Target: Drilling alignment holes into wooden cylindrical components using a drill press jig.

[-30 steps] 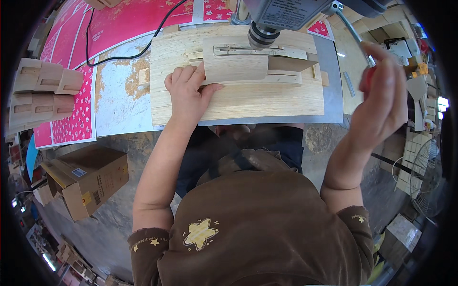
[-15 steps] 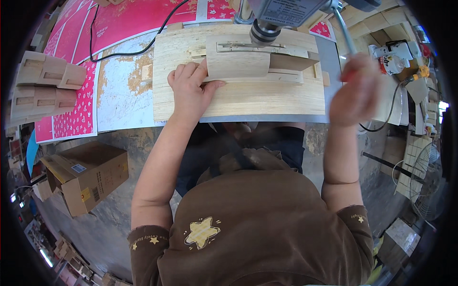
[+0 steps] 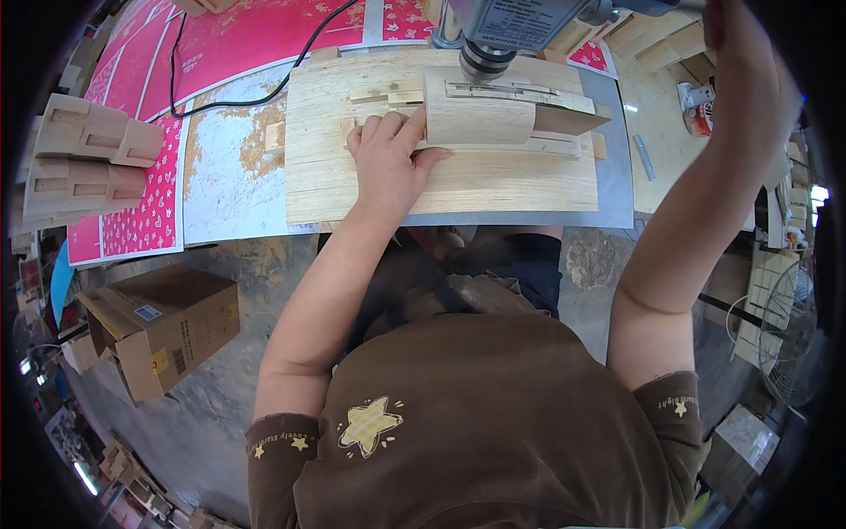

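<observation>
To your lower left, an open brown cardboard box [image 3: 163, 326] sits on the floor, with a small pale label [image 3: 148, 313] on top and a yellow sticker [image 3: 159, 361] on its side. Ahead, a grey label plate [image 3: 520, 13] fronts the drill head. Pink-and-white printed sheets [image 3: 141, 212] cover the surface at your left.

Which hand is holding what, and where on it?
The left hand presses on the left end of the wood piece under the drill. The right hand is raised at the frame's top right; what it grips cannot be told.
</observation>
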`<state>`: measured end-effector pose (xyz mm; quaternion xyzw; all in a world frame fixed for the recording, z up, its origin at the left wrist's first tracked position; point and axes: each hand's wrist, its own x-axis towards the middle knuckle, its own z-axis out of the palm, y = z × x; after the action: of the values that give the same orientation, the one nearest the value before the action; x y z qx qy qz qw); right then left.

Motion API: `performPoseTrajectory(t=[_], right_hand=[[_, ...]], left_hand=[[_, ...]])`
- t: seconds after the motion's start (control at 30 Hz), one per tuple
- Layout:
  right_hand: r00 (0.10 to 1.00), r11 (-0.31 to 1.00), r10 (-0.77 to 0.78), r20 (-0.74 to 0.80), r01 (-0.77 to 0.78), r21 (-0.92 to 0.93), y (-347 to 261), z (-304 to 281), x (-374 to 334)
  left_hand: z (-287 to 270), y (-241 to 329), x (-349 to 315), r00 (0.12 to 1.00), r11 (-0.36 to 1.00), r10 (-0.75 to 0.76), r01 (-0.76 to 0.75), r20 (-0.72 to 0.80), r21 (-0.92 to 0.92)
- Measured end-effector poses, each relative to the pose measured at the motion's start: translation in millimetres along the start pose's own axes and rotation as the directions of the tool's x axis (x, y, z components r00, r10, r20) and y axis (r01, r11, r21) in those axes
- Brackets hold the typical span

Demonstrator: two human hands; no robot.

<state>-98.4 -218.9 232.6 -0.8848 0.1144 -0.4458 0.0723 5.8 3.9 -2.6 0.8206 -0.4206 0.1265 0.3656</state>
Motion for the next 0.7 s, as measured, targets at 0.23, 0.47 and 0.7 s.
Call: performPoseTrajectory(t=[0.23, 0.47, 0.7], right_hand=[[0.98, 0.898, 0.128, -0.152, -0.049, 0.438, -28, 42, -114], [0.98, 0.941, -0.06, -0.189, 0.119, 0.317, -6, 91, -137], [0.95, 0.973, -0.01, -0.312, 0.082, 0.218, -14, 30, -57]], left_hand=[[-1, 1, 0, 1.0, 1.0, 0.015, -0.015, 0.014, 0.026], [0, 1, 1, 0.999, 0.999, 0.037, -0.037, -0.029, -0.001], [-3, 2, 2, 1.0, 1.0, 0.014, -0.014, 0.0, -0.001]])
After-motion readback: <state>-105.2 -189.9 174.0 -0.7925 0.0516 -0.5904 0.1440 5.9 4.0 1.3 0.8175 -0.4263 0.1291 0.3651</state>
